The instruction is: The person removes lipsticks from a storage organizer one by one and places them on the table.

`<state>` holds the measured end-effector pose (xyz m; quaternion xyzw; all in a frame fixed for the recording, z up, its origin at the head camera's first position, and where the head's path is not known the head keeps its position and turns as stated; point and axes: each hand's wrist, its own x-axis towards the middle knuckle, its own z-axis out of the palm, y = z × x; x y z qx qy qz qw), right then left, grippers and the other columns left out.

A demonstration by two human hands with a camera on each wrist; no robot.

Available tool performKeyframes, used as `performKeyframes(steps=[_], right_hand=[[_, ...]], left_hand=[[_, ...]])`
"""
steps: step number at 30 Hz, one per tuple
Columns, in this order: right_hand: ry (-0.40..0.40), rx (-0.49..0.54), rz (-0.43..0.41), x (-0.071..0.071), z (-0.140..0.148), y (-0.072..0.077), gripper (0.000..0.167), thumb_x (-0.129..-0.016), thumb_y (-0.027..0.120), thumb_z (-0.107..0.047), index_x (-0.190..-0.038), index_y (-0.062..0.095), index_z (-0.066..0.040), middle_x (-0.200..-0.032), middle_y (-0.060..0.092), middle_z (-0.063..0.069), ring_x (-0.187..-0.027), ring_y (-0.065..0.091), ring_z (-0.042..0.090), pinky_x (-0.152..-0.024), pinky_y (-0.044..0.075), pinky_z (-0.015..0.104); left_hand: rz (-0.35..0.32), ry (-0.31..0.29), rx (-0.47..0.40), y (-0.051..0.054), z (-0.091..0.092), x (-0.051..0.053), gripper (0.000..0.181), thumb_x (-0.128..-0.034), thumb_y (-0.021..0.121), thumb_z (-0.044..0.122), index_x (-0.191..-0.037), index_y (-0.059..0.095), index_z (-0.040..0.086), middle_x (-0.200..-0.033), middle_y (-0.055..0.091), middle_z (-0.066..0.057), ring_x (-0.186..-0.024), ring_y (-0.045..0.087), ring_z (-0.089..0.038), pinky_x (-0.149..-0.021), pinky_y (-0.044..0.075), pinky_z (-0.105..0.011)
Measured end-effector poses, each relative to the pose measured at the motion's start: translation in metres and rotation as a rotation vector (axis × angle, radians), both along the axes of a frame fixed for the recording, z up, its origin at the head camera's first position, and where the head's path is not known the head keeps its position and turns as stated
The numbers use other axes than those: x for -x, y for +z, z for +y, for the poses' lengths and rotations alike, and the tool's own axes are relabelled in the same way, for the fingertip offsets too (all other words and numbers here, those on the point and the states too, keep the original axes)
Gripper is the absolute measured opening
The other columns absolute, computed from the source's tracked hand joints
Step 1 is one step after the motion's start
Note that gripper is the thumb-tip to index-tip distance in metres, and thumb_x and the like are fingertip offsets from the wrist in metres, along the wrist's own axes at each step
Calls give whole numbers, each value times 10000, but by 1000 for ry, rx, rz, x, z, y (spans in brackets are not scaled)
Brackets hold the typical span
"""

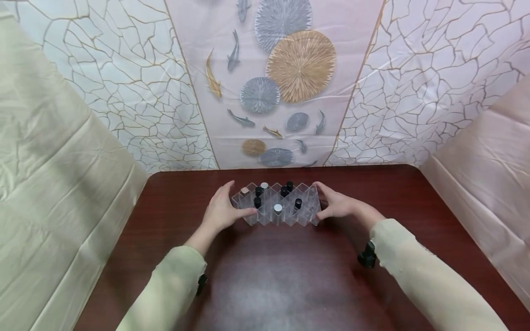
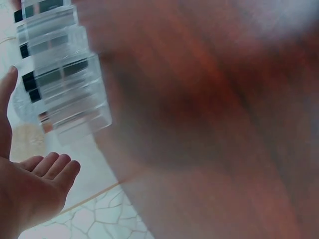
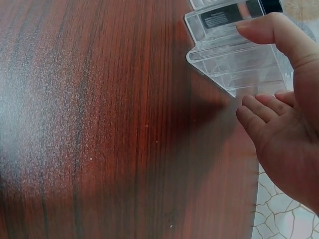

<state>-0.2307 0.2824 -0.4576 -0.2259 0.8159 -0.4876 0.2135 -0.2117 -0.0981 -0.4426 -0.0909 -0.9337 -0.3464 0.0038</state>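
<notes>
A clear plastic rack with diamond-shaped compartments (image 1: 267, 216) stands on the dark red table, holding several small bottles with black caps, two with white caps (image 1: 278, 208) and one with a copper-pink cap (image 1: 244, 190). At its left end is the left hand (image 1: 221, 211), thumb by the front side and fingers spread behind; the left wrist view shows this hand (image 2: 37, 184) slightly apart from the rack (image 2: 79, 112). Around the right end, the right hand (image 1: 337, 202) has its thumb and fingers apart. In the right wrist view, its thumb (image 3: 271, 29) overlaps the rack (image 3: 224, 62), fingers extended beside the corner; contact is unclear.
The wood-grained table (image 1: 273, 276) extends in front of the rack and to both sides. Behind its far edge hangs a patterned cloth (image 1: 165, 92), with plain beige cloth (image 1: 49, 184) at the sides. Dark devices (image 1: 366, 255) are strapped at both wrists.
</notes>
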Motion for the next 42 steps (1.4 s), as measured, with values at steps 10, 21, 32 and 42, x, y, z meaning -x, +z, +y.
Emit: performKeyframes(steps=[10, 21, 32, 42], right_hand=[[3, -10, 11, -1, -1, 1, 889, -824, 767, 76, -1498, 188, 99, -1554, 276, 369, -1533, 244, 589, -1230, 244, 693], [-19, -2, 5, 0, 1, -6, 906, -828, 784, 64, -1512, 190, 98, -1563, 280, 364, -1538, 251, 576, -1232, 249, 684], [-8, -4, 5, 1, 1, -5, 923, -829, 776, 64, -1528, 175, 99, -1584, 255, 369, -1538, 238, 584, -1230, 252, 681], [1, -24, 16, 4, 2, 0, 916, -850, 791, 28, -1530, 180, 93, -1574, 269, 369, -1527, 254, 594, -1216, 270, 694]], left_hand=[[26, -74, 58, 22, -6, 8, 1126, -757, 960, 502, -1619, 410, 31, -1627, 474, -181, -1504, 438, -383, -1216, 395, -549], [-60, -171, 140, 41, -6, 21, 858, -863, 911, 364, -1558, 517, 51, -1586, 531, -161, -1485, 463, -377, -1203, 406, -557], [-42, -225, 154, 41, -4, 34, 643, -910, 869, 244, -1469, 621, 47, -1505, 616, -152, -1436, 524, -351, -1204, 418, -514], [-10, -248, 180, 37, 1, 42, 511, -937, 842, 200, -1400, 685, 47, -1411, 687, -128, -1354, 603, -337, -1144, 478, -495]])
